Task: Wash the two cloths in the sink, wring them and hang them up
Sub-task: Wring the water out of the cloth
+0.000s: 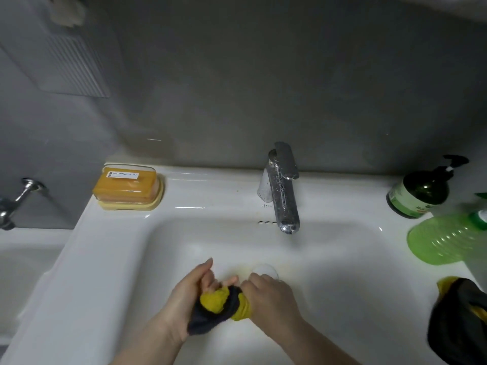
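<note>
While left hand (pixel 193 291) and right hand (pixel 266 293) clamp twisted cloth (pixel 224 304) low centre over sink (pixel 110 259), risks: wet grip slipping, drips splashing rim (second cloth (pixel 458 320) lower right could slide off)

Two cloths, both yellow on one side & dark grey on the other.

Cloth 1 (pixel 224 306) is squeezed into a tight twisted roll, yellow & grey bits wound round each other. It sits low over the white sink (pixel 342 285), near the front, just this side of the drain. The left hand (pixel 189 293) holds its left end, the right hand (pixel 271 293) holds its right end. A grey end hangs down below the left hand.

Cloth 2 (pixel 458 317) lies in a loose, crumpled heap on the sink's right rim, well apart from cloth 1. Mostly grey shows, w/ yellow peeking out at the top & side. Part of it runs off the pic edge.
</note>
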